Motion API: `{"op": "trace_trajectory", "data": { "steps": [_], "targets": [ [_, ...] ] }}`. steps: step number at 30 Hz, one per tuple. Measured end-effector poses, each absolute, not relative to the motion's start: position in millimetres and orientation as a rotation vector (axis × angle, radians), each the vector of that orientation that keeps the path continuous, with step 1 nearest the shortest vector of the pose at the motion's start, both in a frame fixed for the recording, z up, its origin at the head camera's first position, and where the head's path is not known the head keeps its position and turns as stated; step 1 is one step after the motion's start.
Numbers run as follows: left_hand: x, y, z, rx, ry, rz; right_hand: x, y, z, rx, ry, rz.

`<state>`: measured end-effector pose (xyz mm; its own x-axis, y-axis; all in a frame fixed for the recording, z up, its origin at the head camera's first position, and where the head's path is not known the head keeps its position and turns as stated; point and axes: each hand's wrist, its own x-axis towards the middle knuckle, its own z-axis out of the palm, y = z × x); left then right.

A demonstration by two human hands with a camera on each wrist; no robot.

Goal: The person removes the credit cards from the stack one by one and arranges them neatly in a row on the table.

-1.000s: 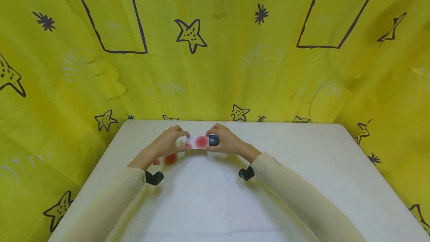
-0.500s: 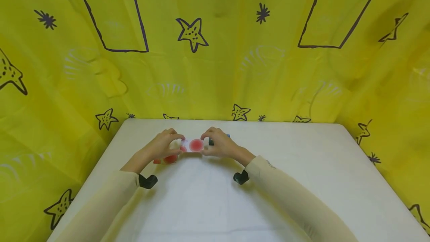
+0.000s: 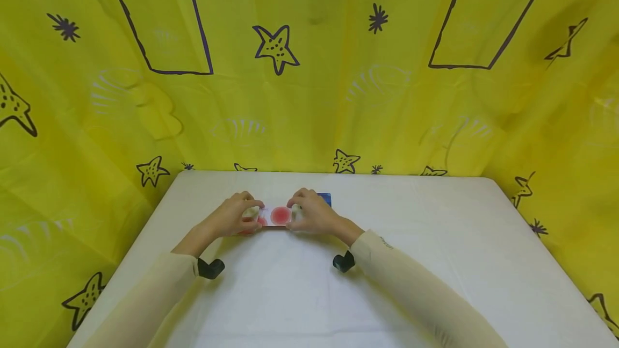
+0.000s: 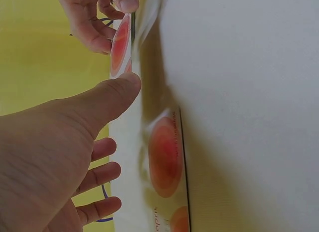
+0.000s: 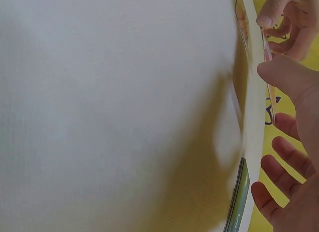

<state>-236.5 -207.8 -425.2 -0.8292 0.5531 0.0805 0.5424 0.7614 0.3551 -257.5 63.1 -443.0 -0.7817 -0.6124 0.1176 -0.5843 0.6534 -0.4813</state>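
Observation:
My left hand point(image 3: 229, 216) and right hand point(image 3: 314, 214) pinch opposite ends of one thin flat card point(image 3: 280, 216), printed with red circles on white. In the left wrist view, my thumb presses the near end of the card point(image 4: 119, 47), and the right hand holds its far end. A second card with red circles point(image 4: 166, 157) lies on the table below my left hand. In the head view, the left hand mostly hides it. Behind the right hand shows a blue corner of a flat piece point(image 3: 326, 198). The right wrist view shows a green-faced flat piece point(image 5: 239, 197) on the table.
A white table point(image 3: 411, 262) spreads under both arms. Along its back edge hangs a yellow curtain point(image 3: 309, 101) with dark drawn stars and frames. Black devices point(image 3: 210, 268) sit at the wrists.
Both hands have moved left and nearer to me, carrying the held card between them. The blue corner behind the right hand has come into view, while the second card is more covered.

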Motion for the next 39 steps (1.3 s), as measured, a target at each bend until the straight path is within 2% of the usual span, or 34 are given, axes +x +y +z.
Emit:
{"op": "trace_trajectory", "data": {
  "steps": [22,39],
  "targets": [
    [-228,-211,-435,0.782,2.901,0.532,-247,55,-457,-0.993,2.862,-0.646],
    [-229,-208,-434,0.749,2.901,0.474,-243,52,-453,-0.936,2.83,-0.622]
  ]
}}
